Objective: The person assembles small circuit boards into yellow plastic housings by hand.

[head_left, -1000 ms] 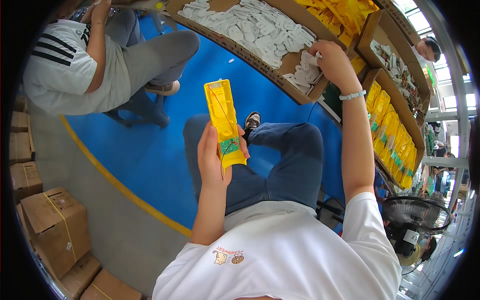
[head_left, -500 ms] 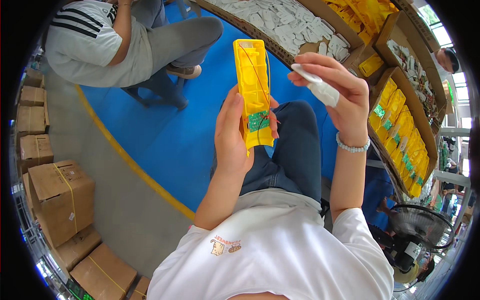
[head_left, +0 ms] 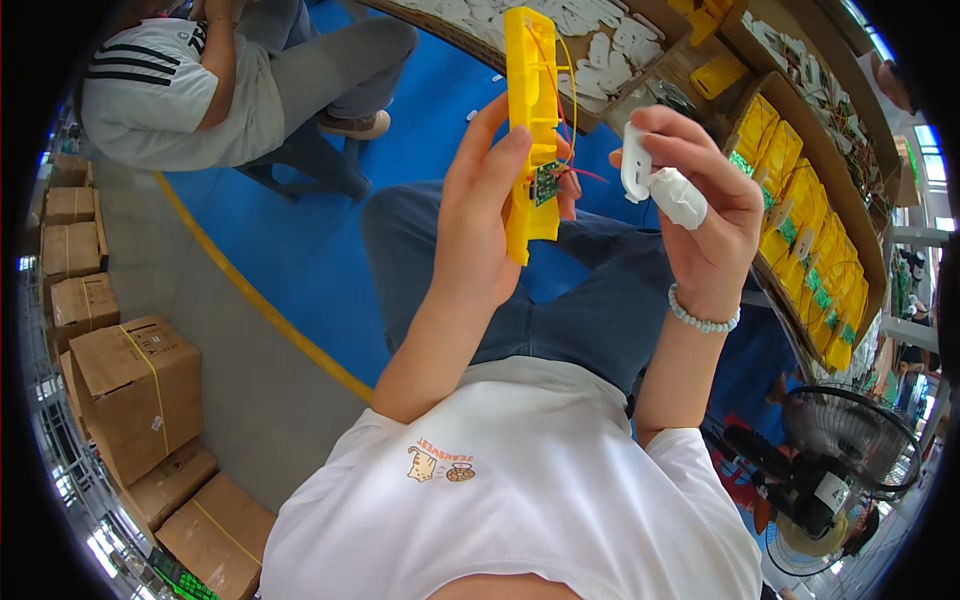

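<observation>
While the left hand [head_left: 478, 215] is raised with forearm upright, it grips a long yellow plastic housing [head_left: 531, 120] on end, thumb by the small green circuit board [head_left: 545, 184] with red wires. Right hand [head_left: 706, 215], just beside it, is curled around a white plastic part [head_left: 660, 186], wrist bent, bead bracelet [head_left: 700, 318] below the palm.

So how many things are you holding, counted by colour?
Yellow: 1, the long yellow case with a small green circuit board in it, in the left hand
White: 1, the white plastic piece, in the right hand
Total: 2
</observation>
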The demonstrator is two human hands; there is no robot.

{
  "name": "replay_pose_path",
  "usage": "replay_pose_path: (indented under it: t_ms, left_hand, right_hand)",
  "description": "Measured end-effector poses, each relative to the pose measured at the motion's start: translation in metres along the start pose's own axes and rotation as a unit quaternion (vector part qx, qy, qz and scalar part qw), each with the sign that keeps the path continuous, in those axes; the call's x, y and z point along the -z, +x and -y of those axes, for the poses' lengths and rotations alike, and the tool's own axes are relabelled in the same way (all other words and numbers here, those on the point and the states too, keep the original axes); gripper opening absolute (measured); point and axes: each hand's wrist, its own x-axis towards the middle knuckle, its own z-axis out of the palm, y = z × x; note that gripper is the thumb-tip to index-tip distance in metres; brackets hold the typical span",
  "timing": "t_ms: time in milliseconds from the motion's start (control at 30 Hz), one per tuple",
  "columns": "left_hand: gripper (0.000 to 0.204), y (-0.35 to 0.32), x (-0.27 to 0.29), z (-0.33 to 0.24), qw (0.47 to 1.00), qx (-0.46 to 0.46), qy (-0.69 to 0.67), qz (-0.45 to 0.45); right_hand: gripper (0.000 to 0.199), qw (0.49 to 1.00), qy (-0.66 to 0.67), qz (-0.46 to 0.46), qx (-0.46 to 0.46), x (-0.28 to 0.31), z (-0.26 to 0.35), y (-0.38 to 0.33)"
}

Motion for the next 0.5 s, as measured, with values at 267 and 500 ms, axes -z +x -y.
replay_pose_path:
  t_ms: [267,500]
  left_hand:
    - [0.049,0.0,-0.022,0.018,0.993,-0.029,0.111,-0.003]
    - [0.039,-0.006,-0.035,0.022,0.992,-0.044,0.112,-0.036]
  right_hand:
    - [0.048,0.988,0.025,-0.03,0.149,0.01,0.051,-0.03]
    - [0.025,0.994,-0.025,-0.107,0.012,-0.013,0.018,-0.035]
